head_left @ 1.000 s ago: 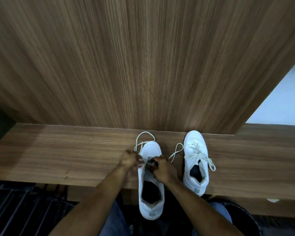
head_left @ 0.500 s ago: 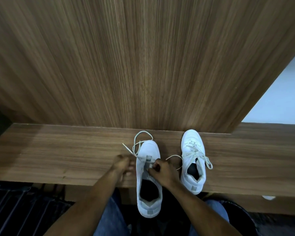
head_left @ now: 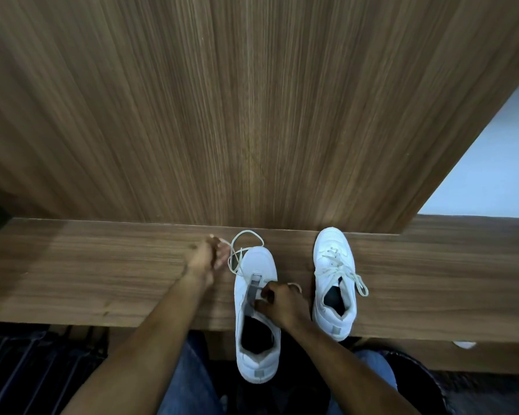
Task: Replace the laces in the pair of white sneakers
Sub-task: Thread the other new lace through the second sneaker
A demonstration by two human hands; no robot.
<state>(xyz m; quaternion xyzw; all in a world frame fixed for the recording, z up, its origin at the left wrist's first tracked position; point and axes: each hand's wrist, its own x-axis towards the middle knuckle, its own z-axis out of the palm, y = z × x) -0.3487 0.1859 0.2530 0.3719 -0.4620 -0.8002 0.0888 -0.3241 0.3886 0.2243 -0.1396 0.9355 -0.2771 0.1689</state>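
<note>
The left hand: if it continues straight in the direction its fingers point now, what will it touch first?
Probably the upright wooden panel at the back of the shelf. The left hand, holding the loose lace, points up and away over bare shelf wood, left of the unlaced sneaker. Depth is unclear.

Tall dark-brown wood-grain panel rises behind a matching long wood-grain surface; pale bluish-white wall at upper right; dark ribbed rack below left; light glare down panel centre, left side shadowed
</note>
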